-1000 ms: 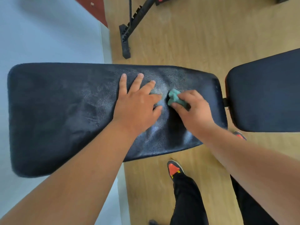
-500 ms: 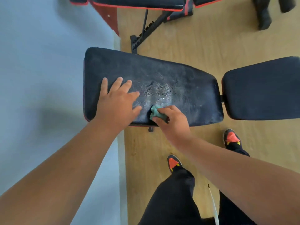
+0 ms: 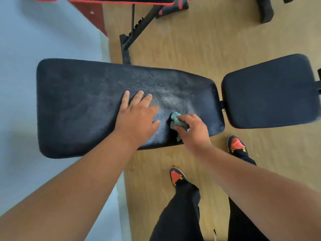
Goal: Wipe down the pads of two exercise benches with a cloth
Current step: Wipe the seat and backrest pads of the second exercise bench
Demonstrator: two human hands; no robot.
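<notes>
No legible text, label, brand, number or sign found anywhere in view. Nothing readable on the black pads, the frame, the shoes or the floor.

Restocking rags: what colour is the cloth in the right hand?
Teal green cloth, seen in the head view.

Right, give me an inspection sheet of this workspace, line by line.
Surface: long black bench pad, dull and scuffed, with a paler sheen near its middle.
Job's things: green cloth bunched on that pad; shorter seat pad to its right, apart from it and untouched; red-trimmed second bench at the top edge.
Clutter: nothing seen on the pads.
Grippers: left hand flat on the long pad, fingers spread; right hand closed on the cloth.
Cables: nothing seen.
Surroundings: wooden floor, grey mat on the left, black frame leg, two orange-and-black shoes.
</notes>
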